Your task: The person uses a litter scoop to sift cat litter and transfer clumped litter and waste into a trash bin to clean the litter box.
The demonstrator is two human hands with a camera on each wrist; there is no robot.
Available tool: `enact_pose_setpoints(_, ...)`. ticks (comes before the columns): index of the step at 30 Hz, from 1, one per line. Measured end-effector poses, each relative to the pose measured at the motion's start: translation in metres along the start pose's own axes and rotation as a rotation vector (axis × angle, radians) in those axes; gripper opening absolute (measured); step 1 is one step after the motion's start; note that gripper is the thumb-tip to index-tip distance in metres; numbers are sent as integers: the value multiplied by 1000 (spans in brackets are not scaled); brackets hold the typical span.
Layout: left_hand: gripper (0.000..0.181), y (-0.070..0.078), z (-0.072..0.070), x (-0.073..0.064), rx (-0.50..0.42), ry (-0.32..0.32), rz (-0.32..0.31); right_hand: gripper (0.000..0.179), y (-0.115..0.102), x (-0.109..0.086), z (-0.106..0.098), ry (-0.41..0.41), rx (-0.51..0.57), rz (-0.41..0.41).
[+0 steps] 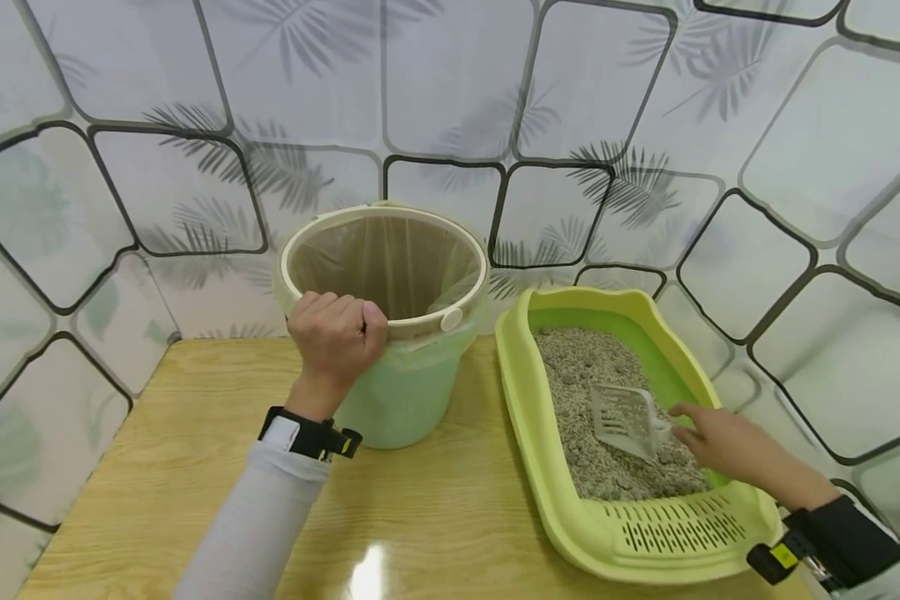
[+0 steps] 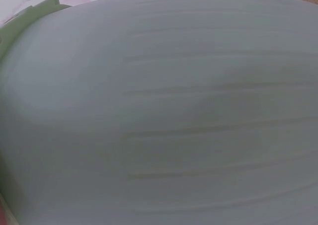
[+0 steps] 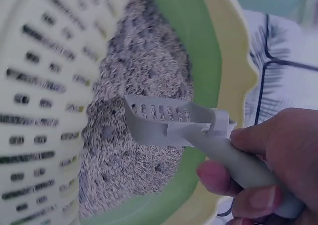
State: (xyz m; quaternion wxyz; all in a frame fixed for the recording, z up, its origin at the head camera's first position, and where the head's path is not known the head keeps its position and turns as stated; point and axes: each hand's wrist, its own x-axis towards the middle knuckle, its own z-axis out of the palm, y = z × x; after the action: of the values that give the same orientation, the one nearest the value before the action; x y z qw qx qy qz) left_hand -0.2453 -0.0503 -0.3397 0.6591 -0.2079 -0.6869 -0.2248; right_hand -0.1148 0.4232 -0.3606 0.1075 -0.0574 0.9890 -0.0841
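Note:
My left hand [image 1: 337, 336] grips the near rim of a pale green trash bin [image 1: 401, 400], which has a clear liner over its cream rim. In the left wrist view the ribbed wall of the bin [image 2: 198, 111] fills nearly everything. A slotted litter scoop [image 1: 624, 419] is held by its handle in my right hand [image 1: 735, 446], over the grey litter [image 1: 592, 367] in a yellow-green litter box [image 1: 521, 417]. The right wrist view shows fingers wrapped round the handle of the scoop [image 3: 238, 168]. Its slotted head looks free of clumps there.
Bin and litter box stand side by side on a wooden tabletop [image 1: 420, 517], the bin to the left. Behind them hangs a patterned curtain [image 1: 450, 92] with leaf prints. A perforated step [image 1: 675, 525] forms the near end of the litter box.

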Motion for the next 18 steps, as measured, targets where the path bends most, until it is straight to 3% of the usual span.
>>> enact_pose_setpoints(3, 41, 1, 0, 1, 1, -5, 0, 55, 5, 1, 4, -61, 114, 65)
enact_pose_setpoints(7, 42, 1, 0, 1, 5, -10, -2, 49, 6, -1, 16, -71, 18, 32)
enact_pose_setpoints(9, 42, 1, 0, 1, 5, -16, -11, 39, 3, -4, 19, -42, -23, 5)
enact_pose_setpoints(12, 42, 2, 0, 1, 4, -21, -25, 28, 0, -7, 15, 6, 1, -18)
enact_pose_setpoints(18, 42, 2, 2, 0, 1, 8, -7, 19, 8, 14, -3, 56, 40, 8)
